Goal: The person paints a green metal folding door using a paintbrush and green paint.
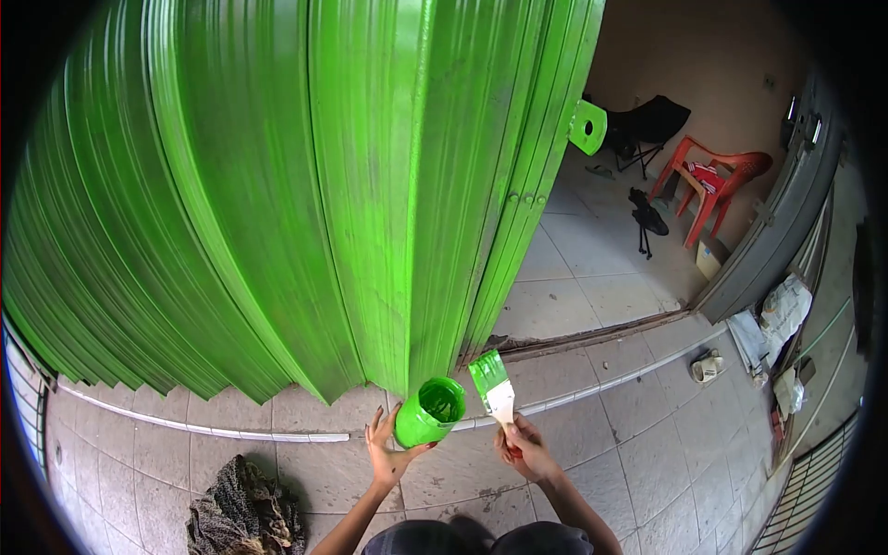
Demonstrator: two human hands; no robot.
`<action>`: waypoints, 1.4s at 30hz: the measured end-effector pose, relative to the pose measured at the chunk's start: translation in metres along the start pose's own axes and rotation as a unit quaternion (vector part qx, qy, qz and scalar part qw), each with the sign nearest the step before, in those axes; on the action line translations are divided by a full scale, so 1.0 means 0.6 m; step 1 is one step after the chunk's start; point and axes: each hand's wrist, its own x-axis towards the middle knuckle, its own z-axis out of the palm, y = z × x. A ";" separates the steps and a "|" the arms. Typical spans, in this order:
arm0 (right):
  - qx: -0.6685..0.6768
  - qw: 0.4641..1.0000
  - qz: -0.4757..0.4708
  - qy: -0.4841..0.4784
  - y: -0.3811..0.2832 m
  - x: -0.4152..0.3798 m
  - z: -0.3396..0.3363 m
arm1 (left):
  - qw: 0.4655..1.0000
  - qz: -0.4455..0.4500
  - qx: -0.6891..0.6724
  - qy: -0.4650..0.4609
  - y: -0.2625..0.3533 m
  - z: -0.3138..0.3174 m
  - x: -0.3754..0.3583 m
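Observation:
My left hand [388,453] is wrapped round a paint can [421,427] smeared with green paint, tilted so that its open mouth and the wet paint inside show. Just to the right, my right hand [526,450] grips a paintbrush [500,398] by its handle. The brush's wide bristles are coated in green and point up, apart from the can's rim. Above both hands stands a folding metal door [361,203] covered in glossy green, with darker, streaky patches on some panels.
Right of the door lies a doorway into a tiled room with a red plastic chair [720,180] and a black folding chair [647,125]. A crumpled dark cloth [242,509] is on the tiles at lower left. White sacks [784,310] lie at right, near a sandal [707,366].

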 end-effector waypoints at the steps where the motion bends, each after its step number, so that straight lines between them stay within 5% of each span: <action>1: 0.008 1.000 -0.004 0.009 0.006 0.003 -0.009 | 1.000 0.005 -0.005 -0.002 -0.009 -0.008 0.001; 11: 0.008 0.978 0.045 0.205 0.160 0.087 -0.062 | 0.999 0.006 0.026 -0.024 0.009 -0.125 -0.013; 21: 0.029 0.969 0.061 0.237 0.148 0.160 -0.026 | 0.998 -0.061 -0.025 -0.022 0.049 -0.124 -0.087; 31: -0.045 0.976 -0.098 0.191 0.075 0.142 0.019 | 0.991 -0.104 -0.081 -0.014 0.090 -0.083 -0.105; 39: -0.035 0.961 0.090 0.258 0.235 0.151 -0.091 | 0.987 -0.114 -0.111 -0.016 0.092 -0.077 -0.115; 42: -0.025 0.960 0.092 0.262 0.219 0.152 -0.083 | 0.987 -0.121 -0.103 -0.023 0.098 -0.082 -0.114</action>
